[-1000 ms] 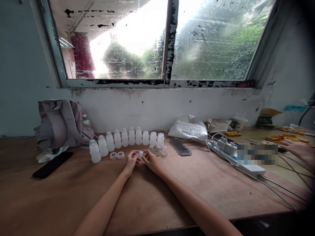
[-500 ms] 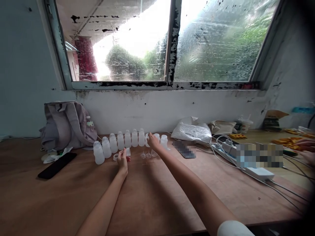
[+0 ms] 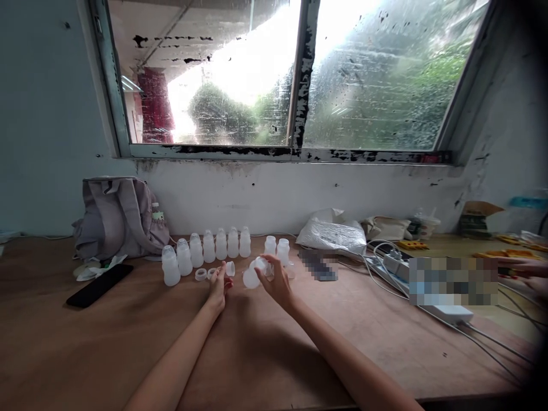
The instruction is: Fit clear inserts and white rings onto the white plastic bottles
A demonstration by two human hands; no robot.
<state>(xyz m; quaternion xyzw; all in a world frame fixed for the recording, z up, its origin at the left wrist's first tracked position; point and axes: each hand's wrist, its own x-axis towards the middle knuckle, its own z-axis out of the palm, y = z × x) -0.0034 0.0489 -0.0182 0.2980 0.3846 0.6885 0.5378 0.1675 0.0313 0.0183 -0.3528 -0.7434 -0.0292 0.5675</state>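
Observation:
My right hand (image 3: 277, 281) is closed on a frosted white baby bottle (image 3: 250, 277), which it holds tilted over the table. Between the fingers of my left hand (image 3: 218, 289) is a small translucent cap (image 3: 230, 268). White collar rings (image 3: 201, 274) lie beside the left hand. A row of frosted bottles (image 3: 208, 246) with tops on stands behind that hand. Two bottles without tops (image 3: 283, 252) stand behind my right hand. A clear piece (image 3: 291, 270) shows just past the right hand, partly hidden.
A grey backpack (image 3: 113, 220) leans at the back left, near a black phone (image 3: 99, 285). On the right are a silver pouch (image 3: 331, 233), another phone (image 3: 319, 265), a white power strip (image 3: 449, 308) and cables. Another person's hand (image 3: 520, 267) is at the far right.
My right hand has taken a bottle out of the row and brought it nearer, towards my left hand. The left hand keeps the cap and has shifted slightly right.

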